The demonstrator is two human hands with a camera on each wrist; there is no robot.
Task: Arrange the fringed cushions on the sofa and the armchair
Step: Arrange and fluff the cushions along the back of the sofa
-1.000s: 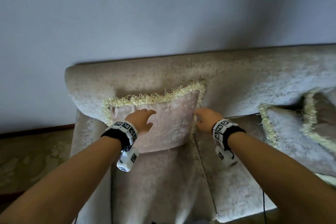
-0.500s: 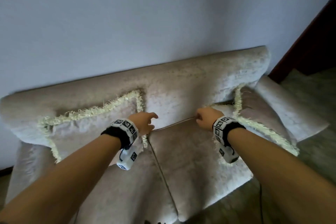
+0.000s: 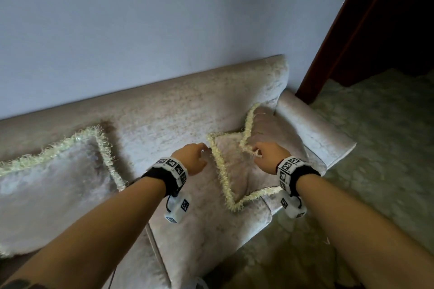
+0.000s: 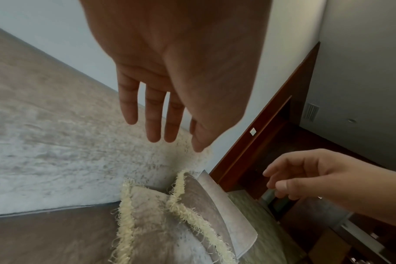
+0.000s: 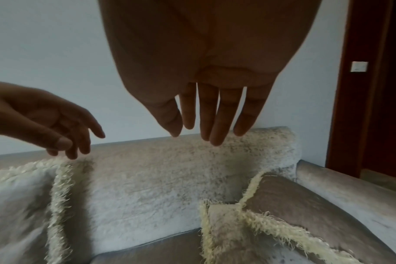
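A beige velvet sofa (image 3: pixel 176 112) stands against the wall. One fringed cushion (image 3: pixel 54 183) leans on its backrest at the left. At the right end two more overlap: a front cushion (image 3: pixel 234 171) lies on the seat, and a rear cushion (image 3: pixel 277 129) leans on the armrest (image 3: pixel 312 129). My left hand (image 3: pixel 197 151) hovers by the front cushion's left corner. My right hand (image 3: pixel 260 152) hovers over the fringe where the two cushions overlap. Both hands hold nothing. The wrist views show the left fingers (image 4: pixel 154 125) straight and the right fingers (image 5: pixel 215 125) straight, above the cushions.
A dark wooden door frame (image 3: pixel 340 37) stands just right of the sofa, with a dim room behind it. Patterned greenish carpet (image 3: pixel 375 159) covers the floor in front and to the right. The plain wall (image 3: pixel 141 19) runs close behind the backrest.
Both hands have left the left cushion and moved right along the sofa to the two cushions by the armrest. The view has swung right with them.
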